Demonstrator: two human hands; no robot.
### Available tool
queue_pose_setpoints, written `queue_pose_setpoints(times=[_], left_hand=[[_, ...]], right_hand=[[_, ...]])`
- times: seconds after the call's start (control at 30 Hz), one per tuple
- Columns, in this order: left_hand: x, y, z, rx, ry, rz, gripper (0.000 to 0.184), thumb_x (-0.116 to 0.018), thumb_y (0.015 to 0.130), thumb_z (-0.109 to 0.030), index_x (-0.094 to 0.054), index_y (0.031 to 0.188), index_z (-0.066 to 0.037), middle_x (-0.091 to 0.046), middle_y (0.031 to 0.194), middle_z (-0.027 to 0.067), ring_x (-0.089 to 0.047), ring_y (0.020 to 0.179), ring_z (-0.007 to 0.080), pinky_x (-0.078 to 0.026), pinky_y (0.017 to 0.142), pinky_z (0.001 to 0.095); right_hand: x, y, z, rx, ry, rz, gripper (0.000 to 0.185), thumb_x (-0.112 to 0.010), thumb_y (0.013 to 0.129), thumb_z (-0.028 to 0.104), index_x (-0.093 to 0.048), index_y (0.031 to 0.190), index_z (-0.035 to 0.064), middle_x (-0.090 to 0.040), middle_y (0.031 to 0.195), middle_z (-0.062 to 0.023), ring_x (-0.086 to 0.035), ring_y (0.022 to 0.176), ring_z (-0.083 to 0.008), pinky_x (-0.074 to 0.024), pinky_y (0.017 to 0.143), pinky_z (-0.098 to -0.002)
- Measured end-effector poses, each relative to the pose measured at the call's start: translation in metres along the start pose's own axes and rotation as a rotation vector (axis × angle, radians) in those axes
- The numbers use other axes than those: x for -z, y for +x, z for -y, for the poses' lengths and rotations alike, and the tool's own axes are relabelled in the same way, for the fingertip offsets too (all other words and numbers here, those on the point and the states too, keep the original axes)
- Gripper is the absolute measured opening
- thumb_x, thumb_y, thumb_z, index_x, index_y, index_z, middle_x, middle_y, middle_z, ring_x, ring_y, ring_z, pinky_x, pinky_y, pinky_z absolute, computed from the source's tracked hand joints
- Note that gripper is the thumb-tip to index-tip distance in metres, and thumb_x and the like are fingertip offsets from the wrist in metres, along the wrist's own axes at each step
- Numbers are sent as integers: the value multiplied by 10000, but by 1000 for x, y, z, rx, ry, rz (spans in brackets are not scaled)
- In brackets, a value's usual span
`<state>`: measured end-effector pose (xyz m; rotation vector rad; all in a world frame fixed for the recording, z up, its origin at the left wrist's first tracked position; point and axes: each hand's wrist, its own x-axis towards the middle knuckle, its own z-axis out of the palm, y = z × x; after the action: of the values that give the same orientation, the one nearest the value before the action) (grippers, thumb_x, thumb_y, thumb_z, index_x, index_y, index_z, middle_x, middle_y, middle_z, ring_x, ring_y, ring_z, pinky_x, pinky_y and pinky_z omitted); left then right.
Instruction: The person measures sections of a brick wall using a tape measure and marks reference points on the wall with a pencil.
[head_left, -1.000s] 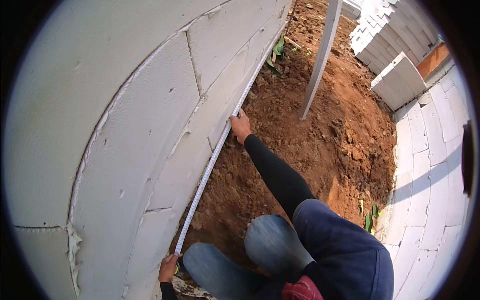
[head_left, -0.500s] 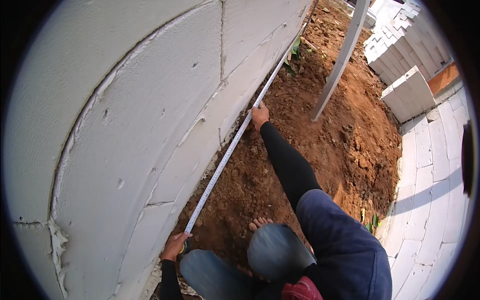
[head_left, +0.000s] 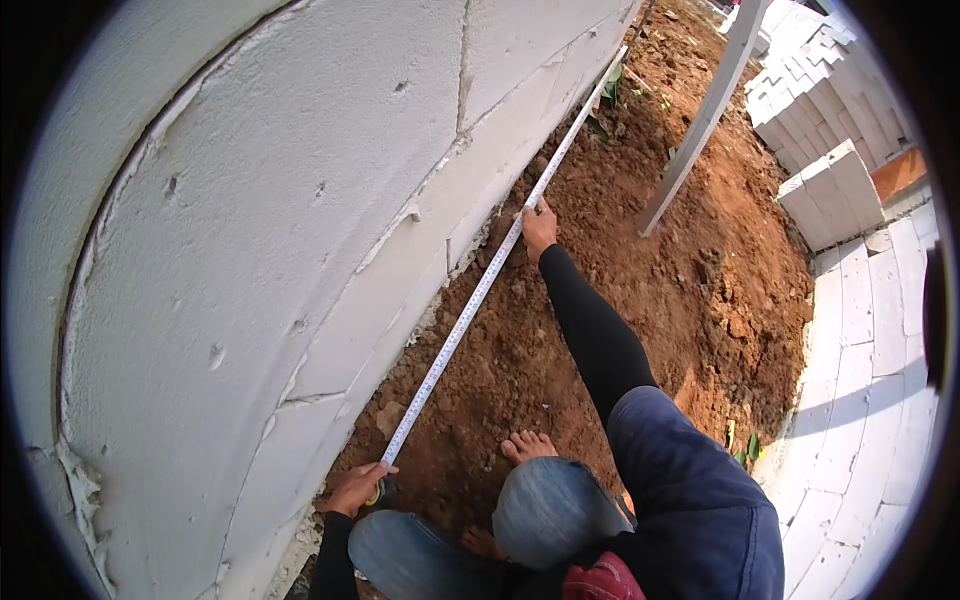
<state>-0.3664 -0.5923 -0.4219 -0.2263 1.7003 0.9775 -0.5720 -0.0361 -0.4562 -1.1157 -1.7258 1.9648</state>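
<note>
A white tape measure (head_left: 452, 358) stretches along the foot of the block wall (head_left: 330, 230), its blade running from low left up to the far end. My left hand (head_left: 352, 489) is closed on the tape's case, of which a dark and yellow bit shows beside the fingers. Farther up, my right hand (head_left: 539, 228) pinches the blade at its edge, with the arm reaching forward in a black sleeve. The blade lies close to the wall, above the reddish soil (head_left: 490, 390).
A pale post (head_left: 700, 125) stands slanted in the soil ahead. Stacked white blocks (head_left: 825, 95) and a few separate blocks (head_left: 835, 195) are at the far right, near a low block wall (head_left: 840, 400). My knees (head_left: 555, 510) and bare foot (head_left: 527, 446) are below.
The view has shifted slightly, so the wall and post sit differently in frame. Both hands keep hold of the tape measure, which remains stretched along the wall.
</note>
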Motion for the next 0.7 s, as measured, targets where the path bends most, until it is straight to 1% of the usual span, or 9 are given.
queue_pose_setpoints(times=[0.1, 0.2, 0.3, 0.33, 0.43, 0.47, 0.57, 0.67, 0.7], left_hand=[[-3, 4, -6, -41, -3, 8, 463, -542, 1057, -408, -730, 1227, -20, -682, 1275, 108, -557, 1246, 188, -374, 1076, 329], [-2, 13, -12, -92, 33, 22, 476, -540, 1056, -417, -722, 1240, -17, -702, 1209, 89, -588, 1159, 161, -411, 1018, 306], [-1, 16, -33, -85, 68, 65, 468, -531, 1063, -401, -725, 1234, -11, -699, 1162, 62, -580, 1114, 150, -404, 1017, 298], [-1, 15, -40, -92, 80, 75, 469, -529, 1064, -401, -725, 1234, -10, -699, 1147, 57, -581, 1091, 144, -409, 1005, 295], [2, 19, -48, -85, 88, 90, 469, -527, 1066, -400, -726, 1229, -8, -698, 1128, 48, -580, 1069, 136, -417, 987, 291], [3, 20, -47, -82, 87, 93, 468, -526, 1067, -400, -727, 1227, -8, -698, 1126, 46, -580, 1069, 135, -418, 984, 290], [4, 19, -39, -97, 52, 67, 467, -527, 1067, -398, -727, 1224, -6, -697, 1108, 41, -580, 1069, 129, -420, 981, 287], [7, 12, -35, -69, 52, 47, 461, -526, 1068, -395, -730, 1218, -10, -694, 1099, 33, -576, 1073, 128, -418, 984, 286], [9, 11, -31, -62, 52, 46, 459, -528, 1067, -396, -732, 1216, -12, -697, 1104, 37, -578, 1073, 131, -418, 985, 286]], right_hand=[[4, 5, 11, -30, -31, -2, 618, -496, 1049, 86, -263, 1620, 38, -683, 1000, -139, -655, 833, -217, -526, 745, -412], [6, 23, 14, -53, 13, -20, 617, -500, 1068, 120, -254, 1634, 99, -687, 896, -109, -440, 574, -136, -365, 502, -355], [7, 49, 14, -21, 0, -22, 596, -492, 1071, 121, -273, 1624, 82, -684, 899, -113, -436, 577, -134, -368, 496, -356], [9, 53, 18, -29, -13, -18, 592, -499, 1066, 110, -284, 1615, 66, -686, 910, -117, -502, 607, -137, -407, 506, -362], [11, 84, 5, -3, -4, -32, 603, -507, 1056, 85, -280, 1614, 58, -686, 925, -121, -590, 675, -162, -454, 538, -364], [12, 72, 16, -23, -45, -16, 604, -513, 1046, 64, -289, 1607, 47, -687, 960, -128, -645, 766, -196, -487, 583, -385], [1, 65, 10, -43, 40, -70, 573, -546, 1009, 50, -388, 1558, 6, -706, 1043, -178, -710, 867, -235, -555, 732, -424], [-5, 59, 5, -77, 24, -76, 589, -543, 1012, 61, -369, 1572, 22, -707, 1088, -183, -713, 907, -250, -565, 780, -427], [-7, 65, -6, -63, 6, -72, 575, -546, 1020, 78, -382, 1569, 34, -703, 1065, -166, -684, 869, -234, -531, 722, -422]])
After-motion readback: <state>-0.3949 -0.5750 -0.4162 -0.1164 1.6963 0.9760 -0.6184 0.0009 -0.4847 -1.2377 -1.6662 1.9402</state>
